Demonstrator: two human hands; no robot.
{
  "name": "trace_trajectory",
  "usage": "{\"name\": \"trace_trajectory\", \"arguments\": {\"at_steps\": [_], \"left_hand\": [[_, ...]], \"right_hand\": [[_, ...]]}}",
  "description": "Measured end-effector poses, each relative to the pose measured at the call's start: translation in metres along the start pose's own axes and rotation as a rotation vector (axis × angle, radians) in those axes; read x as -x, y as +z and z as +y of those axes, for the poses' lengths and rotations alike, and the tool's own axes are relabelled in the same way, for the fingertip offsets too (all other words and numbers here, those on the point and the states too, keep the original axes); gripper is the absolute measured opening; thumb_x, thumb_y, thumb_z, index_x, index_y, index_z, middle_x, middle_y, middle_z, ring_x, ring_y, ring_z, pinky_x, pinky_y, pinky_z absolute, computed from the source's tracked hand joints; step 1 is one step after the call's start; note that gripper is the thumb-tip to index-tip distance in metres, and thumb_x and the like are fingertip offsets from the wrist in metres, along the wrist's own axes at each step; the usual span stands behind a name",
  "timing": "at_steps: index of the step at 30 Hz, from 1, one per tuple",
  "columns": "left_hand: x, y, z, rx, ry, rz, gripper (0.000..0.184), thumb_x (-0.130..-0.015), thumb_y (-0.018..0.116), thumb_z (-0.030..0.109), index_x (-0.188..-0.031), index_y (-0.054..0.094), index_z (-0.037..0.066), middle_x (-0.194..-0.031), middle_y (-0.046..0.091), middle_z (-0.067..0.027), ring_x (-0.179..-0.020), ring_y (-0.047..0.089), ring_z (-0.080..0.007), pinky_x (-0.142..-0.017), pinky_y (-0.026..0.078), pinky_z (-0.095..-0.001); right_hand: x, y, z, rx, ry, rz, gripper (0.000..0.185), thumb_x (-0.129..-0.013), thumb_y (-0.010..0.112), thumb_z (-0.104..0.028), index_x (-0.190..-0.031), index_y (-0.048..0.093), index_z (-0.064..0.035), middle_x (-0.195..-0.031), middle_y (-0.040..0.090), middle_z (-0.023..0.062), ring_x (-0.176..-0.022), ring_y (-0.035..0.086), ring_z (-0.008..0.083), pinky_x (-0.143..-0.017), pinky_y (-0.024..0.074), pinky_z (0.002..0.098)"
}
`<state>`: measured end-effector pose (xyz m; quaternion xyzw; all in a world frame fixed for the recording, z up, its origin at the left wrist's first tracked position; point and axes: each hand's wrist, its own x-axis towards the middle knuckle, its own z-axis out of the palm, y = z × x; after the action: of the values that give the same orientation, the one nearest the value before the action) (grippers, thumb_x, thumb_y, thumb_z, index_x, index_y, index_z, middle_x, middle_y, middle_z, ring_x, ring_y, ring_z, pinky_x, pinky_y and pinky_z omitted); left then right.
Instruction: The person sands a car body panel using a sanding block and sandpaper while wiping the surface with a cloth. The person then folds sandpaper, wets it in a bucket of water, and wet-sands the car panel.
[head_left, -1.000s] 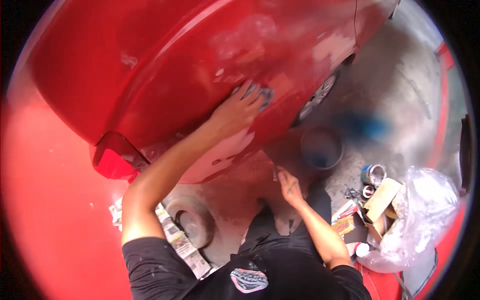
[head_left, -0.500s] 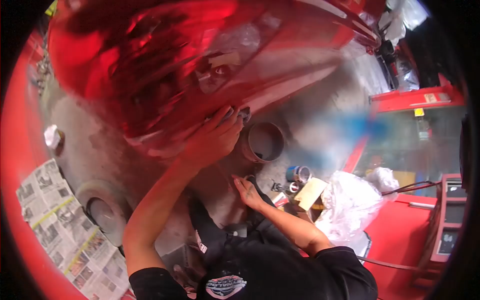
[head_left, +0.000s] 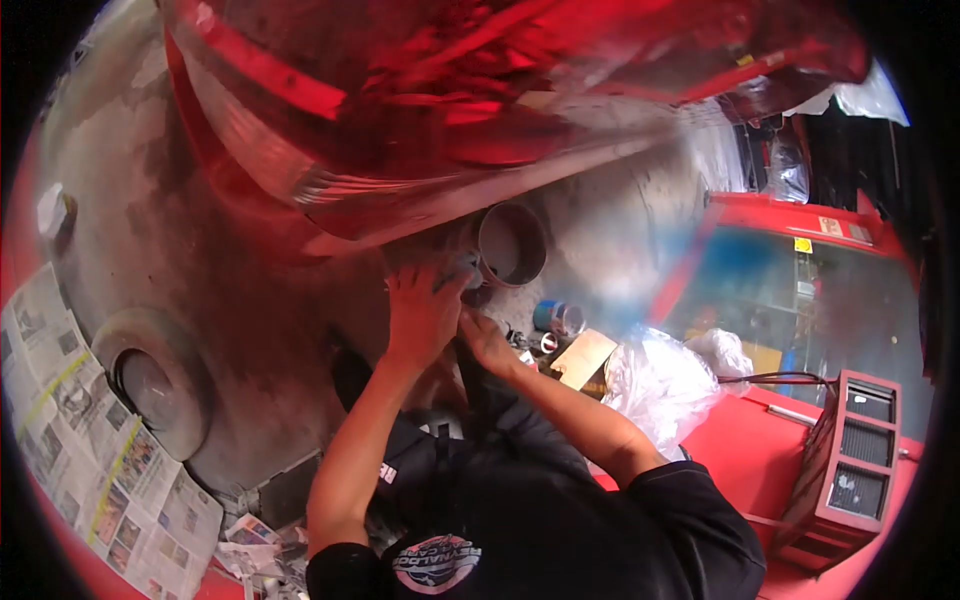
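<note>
My left hand (head_left: pixel 422 312) is above the floor, below the red car's edge, with a grey crumpled pad or cloth (head_left: pixel 462 270) at its fingers. Just right of it and slightly lower, my right hand (head_left: pixel 487 342) has its fingers pressed together, close to the left one; what it grips is too small to make out. A round bucket (head_left: pixel 541 262) stands on the floor right beyond the pad. The red car body (head_left: pixel 420 205) runs across the top, blurred in parts.
A tyre (head_left: pixel 190 385) and spread newspaper (head_left: pixel 85 450) lie at the left. Right of my hands are a blue can (head_left: pixel 546 315), a cardboard piece (head_left: pixel 584 358) and clear plastic bags (head_left: pixel 655 385). A red slatted unit (head_left: pixel 850 455) stands at the far right.
The view has swung down and right. My left hand has left the car's surface with the grey pad and come back beside my right hand, near the bucket.
</note>
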<state>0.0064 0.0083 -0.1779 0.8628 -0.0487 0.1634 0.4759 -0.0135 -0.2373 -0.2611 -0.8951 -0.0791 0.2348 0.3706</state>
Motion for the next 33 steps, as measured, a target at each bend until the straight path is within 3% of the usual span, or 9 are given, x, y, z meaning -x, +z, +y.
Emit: {"name": "trace_trajectory", "arguments": {"at_steps": [2, 7, 9, 11, 14, 26, 29, 31, 33], "left_hand": [[0.007, 0.017, -0.02, 0.26, -0.349, 0.028, 0.045, -0.082, 0.075, 0.002, -0.125, 0.077, 0.016, -0.142, 0.059, -0.0155, -0.134, 0.055, -0.0405, -0.119, 0.041, -0.0525], [0.041, 0.067, -0.082, 0.198, -0.302, 0.211, 0.037, -0.088, 0.076, 0.005, -0.124, 0.079, 0.013, -0.142, 0.06, -0.0178, -0.128, 0.059, -0.0369, -0.107, 0.049, -0.0444], [0.054, 0.072, -0.093, 0.219, -0.292, 0.25, 0.032, -0.09, 0.076, 0.007, -0.122, 0.079, 0.011, -0.136, 0.066, -0.0159, -0.121, 0.065, -0.0318, -0.1, 0.053, -0.0418], [0.065, 0.072, -0.094, 0.725, -0.741, -0.124, 0.023, -0.096, 0.077, 0.015, -0.117, 0.08, 0.005, -0.109, 0.075, -0.0091, -0.097, 0.072, -0.0196, -0.084, 0.057, -0.0337], [0.073, 0.083, -0.085, 0.995, -0.834, -0.016, 0.026, -0.1, 0.077, 0.025, -0.111, 0.079, 0.002, -0.089, 0.073, -0.0034, -0.079, 0.07, -0.0125, -0.072, 0.056, -0.0291], [0.033, 0.079, -0.027, 1.44, -1.234, -0.135, 0.026, -0.097, 0.08, 0.024, -0.112, 0.074, 0.004, -0.091, 0.072, -0.0054, -0.077, 0.072, -0.0178, -0.065, 0.062, -0.0351], [0.004, 0.099, -0.008, 1.377, -1.241, -0.179, 0.024, -0.099, 0.077, 0.024, -0.113, 0.07, 0.007, -0.095, 0.071, -0.0064, -0.08, 0.072, -0.0204, -0.069, 0.064, -0.0397], [-0.013, 0.11, 0.004, 1.326, -1.229, -0.234, 0.02, -0.102, 0.073, 0.024, -0.113, 0.068, 0.009, -0.098, 0.071, -0.0076, -0.082, 0.072, -0.0224, -0.071, 0.066, -0.0428], [-0.034, 0.132, 0.015, 1.243, -1.165, -0.368, 0.017, -0.104, 0.069, 0.024, -0.111, 0.067, 0.008, -0.096, 0.069, -0.0069, -0.082, 0.072, -0.0213, -0.071, 0.066, -0.0419]], "right_hand": [[-0.001, -0.006, -0.007, -0.139, 0.118, -0.026, 0.053, -0.115, 0.044, -0.039, -0.148, 0.055, 0.0012, -0.113, 0.07, 0.0172, -0.097, 0.068, 0.0268, -0.091, 0.0527, 0.0355], [-0.01, -0.033, -0.07, -0.247, 0.442, -0.025, 0.054, -0.115, 0.045, -0.04, -0.154, 0.051, -0.002, -0.117, 0.07, 0.0169, -0.109, 0.068, 0.0259, -0.093, 0.0525, 0.0363], [-0.012, -0.04, -0.096, -0.144, 0.356, -0.038, 0.052, -0.115, 0.047, -0.038, -0.154, 0.052, -0.0045, -0.123, 0.069, 0.0196, -0.119, 0.067, 0.0292, -0.099, 0.0514, 0.0383], [-0.014, -0.03, -0.075, -0.007, 0.123, 0.028, 0.051, -0.113, 0.051, -0.035, -0.154, 0.053, -0.0058, -0.129, 0.066, 0.0218, -0.124, 0.065, 0.0326, -0.103, 0.0511, 0.0408], [-0.015, -0.026, -0.088, 0.216, -0.176, 0.021, 0.049, -0.109, 0.059, -0.03, -0.153, 0.055, -0.0089, -0.143, 0.058, 0.0259, -0.133, 0.059, 0.0404, -0.109, 0.0492, 0.046], [-0.002, -0.109, -0.09, 0.379, -0.585, 0.079, 0.059, -0.092, 0.078, -0.025, -0.147, 0.062, -0.0107, -0.153, 0.05, 0.0255, -0.145, 0.047, 0.0435, -0.119, 0.0419, 0.0514], [0.013, -0.129, -0.058, -0.023, -0.262, 0.23, 0.063, -0.093, 0.077, -0.019, -0.151, 0.056, -0.0076, -0.156, 0.05, 0.0217, -0.147, 0.048, 0.0348, -0.118, 0.0421, 0.048], [0.025, -0.147, -0.045, -1.456, 0.115, 0.033, 0.062, -0.095, 0.075, -0.017, -0.151, 0.052, -0.0049, -0.148, 0.058, 0.0129, -0.137, 0.056, 0.0238, -0.114, 0.0452, 0.0419], [0.025, -0.148, -0.02, -1.448, 0.104, 0.035, 0.06, -0.097, 0.074, -0.019, -0.151, 0.052, -0.0043, -0.142, 0.062, 0.0088, -0.13, 0.059, 0.0195, -0.109, 0.047, 0.0385]]}}
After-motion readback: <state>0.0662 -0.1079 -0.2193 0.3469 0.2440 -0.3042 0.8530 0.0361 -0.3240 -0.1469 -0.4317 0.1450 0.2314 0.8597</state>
